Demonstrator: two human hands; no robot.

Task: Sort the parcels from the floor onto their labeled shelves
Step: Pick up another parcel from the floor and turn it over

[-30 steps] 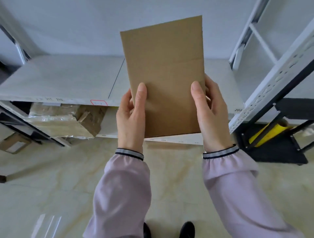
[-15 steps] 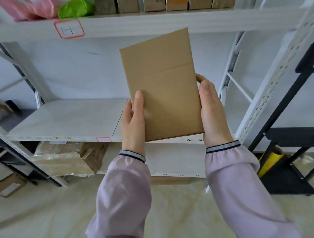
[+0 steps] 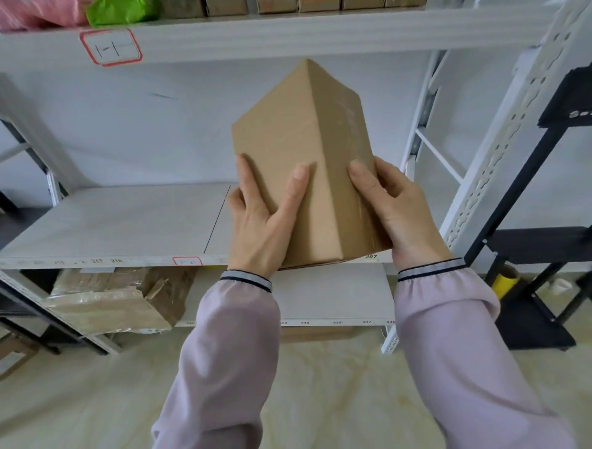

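Note:
I hold a plain brown cardboard box [image 3: 307, 153] upright in front of the white shelving, one vertical edge turned toward me. My left hand [image 3: 262, 221] grips its left face near the bottom, thumb across the front. My right hand [image 3: 397, 208] clasps the right face, which carries faint tape. Behind the box runs the middle shelf [image 3: 112, 221], with a small red-framed label [image 3: 187, 261] on its front edge. The upper shelf [image 3: 288, 35] carries a bigger red-framed label [image 3: 110, 48].
On the upper shelf sit a pink bag [image 3: 35, 14], a green bag [image 3: 121, 11] and several brown boxes [image 3: 320, 4]. A taped, torn carton [image 3: 118, 301] lies on the bottom shelf at left. A black rack [image 3: 538, 250] with a yellow roll [image 3: 503, 282] stands at right.
The box has turned in my hands from showing one flat face to showing a vertical edge and two faces. My left hand has shifted across the front. The view rose from floor to shelves.

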